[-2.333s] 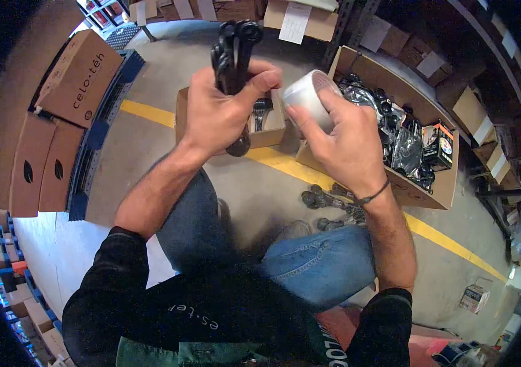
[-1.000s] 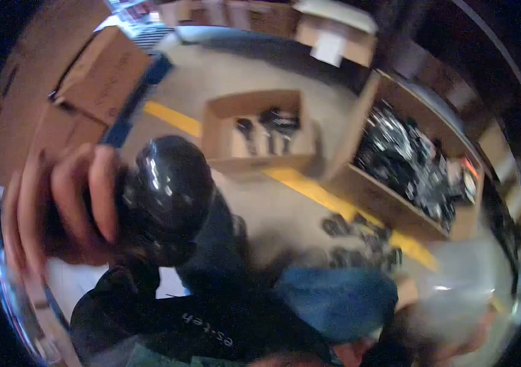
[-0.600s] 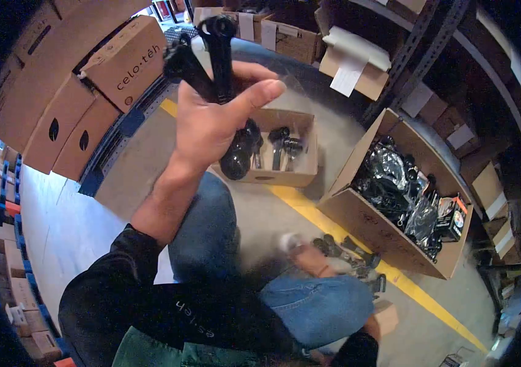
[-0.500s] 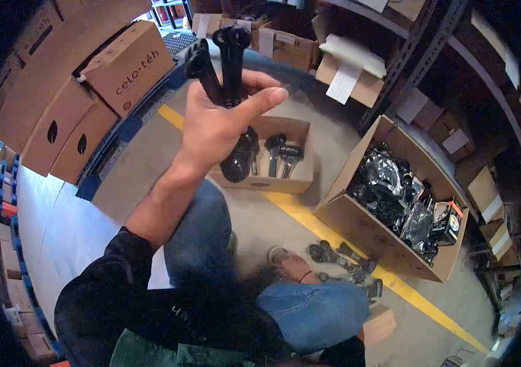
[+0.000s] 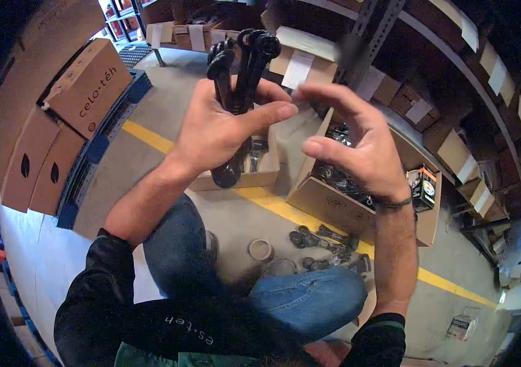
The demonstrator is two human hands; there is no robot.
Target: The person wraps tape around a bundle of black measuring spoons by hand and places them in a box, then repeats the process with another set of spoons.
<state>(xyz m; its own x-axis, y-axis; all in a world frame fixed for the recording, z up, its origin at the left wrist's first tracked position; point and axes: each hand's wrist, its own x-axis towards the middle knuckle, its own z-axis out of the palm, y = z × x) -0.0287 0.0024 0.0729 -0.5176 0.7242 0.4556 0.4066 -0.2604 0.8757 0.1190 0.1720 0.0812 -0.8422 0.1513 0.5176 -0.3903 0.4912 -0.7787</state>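
My left hand (image 5: 221,125) is wrapped round a bundle of black items (image 5: 242,70) with rounded ends, held upright in front of me. My right hand (image 5: 358,137) is raised to the right of it, thumb and fingers apart and curved, with nothing between them. Behind my left hand sits a small open box (image 5: 266,178) with black pieces inside. Beyond my right hand, a larger open carton (image 5: 334,206) holds dark plastic-wrapped items and a small black box (image 5: 424,188). On the floor near my knee lie several black pieces (image 5: 321,240).
A roll of tape (image 5: 260,249) lies on the floor by a yellow line (image 5: 279,208). Cartons (image 5: 89,88) are stacked on a blue pallet at the left. Shelving with boxes (image 5: 416,104) runs along the right and back.
My right hand has risen from the floor, by the round roll, to beside the left. My left hand still holds the bundle. The view has shifted to the right.
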